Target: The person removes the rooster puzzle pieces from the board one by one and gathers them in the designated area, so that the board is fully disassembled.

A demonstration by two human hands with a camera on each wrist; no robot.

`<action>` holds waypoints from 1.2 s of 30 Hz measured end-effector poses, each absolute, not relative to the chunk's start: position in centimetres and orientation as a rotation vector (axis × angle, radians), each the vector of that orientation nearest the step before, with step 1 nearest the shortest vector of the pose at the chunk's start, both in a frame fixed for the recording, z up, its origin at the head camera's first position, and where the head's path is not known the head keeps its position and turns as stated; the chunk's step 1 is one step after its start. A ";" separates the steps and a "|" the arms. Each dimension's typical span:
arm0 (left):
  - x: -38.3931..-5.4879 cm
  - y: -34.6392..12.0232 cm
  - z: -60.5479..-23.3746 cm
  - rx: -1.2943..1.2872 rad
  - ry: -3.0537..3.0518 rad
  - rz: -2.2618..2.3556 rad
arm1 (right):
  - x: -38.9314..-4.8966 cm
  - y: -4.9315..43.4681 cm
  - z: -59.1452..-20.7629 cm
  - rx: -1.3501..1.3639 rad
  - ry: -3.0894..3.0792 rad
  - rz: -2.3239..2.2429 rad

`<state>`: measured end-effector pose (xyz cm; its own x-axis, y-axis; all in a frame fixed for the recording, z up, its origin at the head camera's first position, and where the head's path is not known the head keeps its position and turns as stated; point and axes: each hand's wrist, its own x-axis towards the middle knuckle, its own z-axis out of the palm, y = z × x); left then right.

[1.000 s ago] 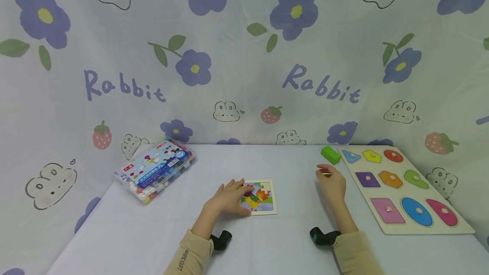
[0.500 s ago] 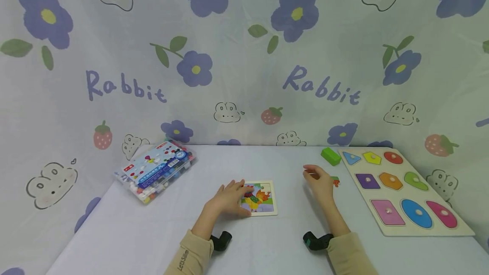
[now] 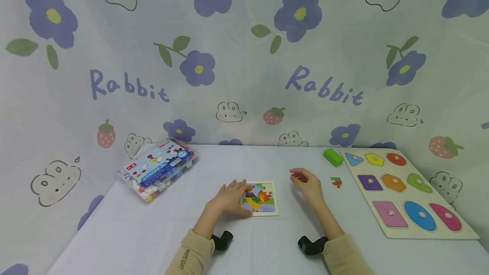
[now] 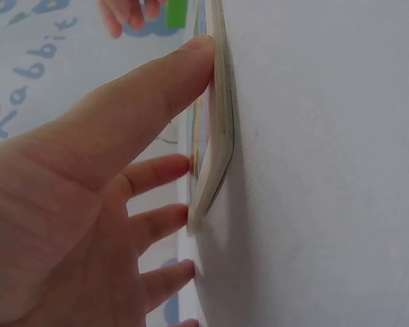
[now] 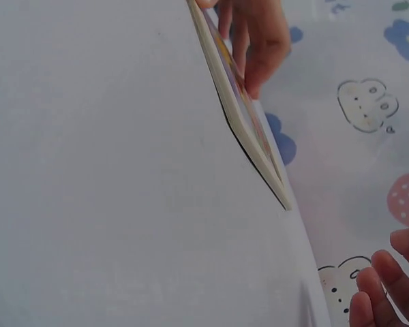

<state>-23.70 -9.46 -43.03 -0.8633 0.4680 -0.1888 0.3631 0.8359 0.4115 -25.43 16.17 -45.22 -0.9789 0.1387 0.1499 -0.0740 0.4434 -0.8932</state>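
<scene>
In the head view a small wooden jigsaw puzzle with a colourful animal picture and a pale frame lies flat mid-table. My left hand rests on its left side, fingers spread and fairly straight. The thumb touches the near edge in the left wrist view, where the other fingertips meet the left edge and the table. Right of the puzzle, my right hand hovers with fingers loosely curled; nothing shows between them in the right wrist view. A green and orange jigsaw piece lies loose on the table beyond that hand's right side.
A shape board with knobbed coloured pieces covers the table's right side. Near its upper left corner sits a green block. A clear plastic case of coloured pieces stands back left. Behind the table hangs a printed curtain.
My right hand has moved left, from near the green block toward the puzzle. The loose jigsaw piece has come into view behind it. My left hand stays on the puzzle.
</scene>
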 end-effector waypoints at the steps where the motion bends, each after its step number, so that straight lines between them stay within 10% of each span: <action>1: -23.7 -9.5 -43.1 0.626 2.736 0.530 | -25.4 15.9 -45.2 -0.049 -2.500 1.565; 36: -23.9 -9.6 -43.3 0.638 2.820 0.475 | -25.3 9.9 -46.0 0.266 -2.751 1.326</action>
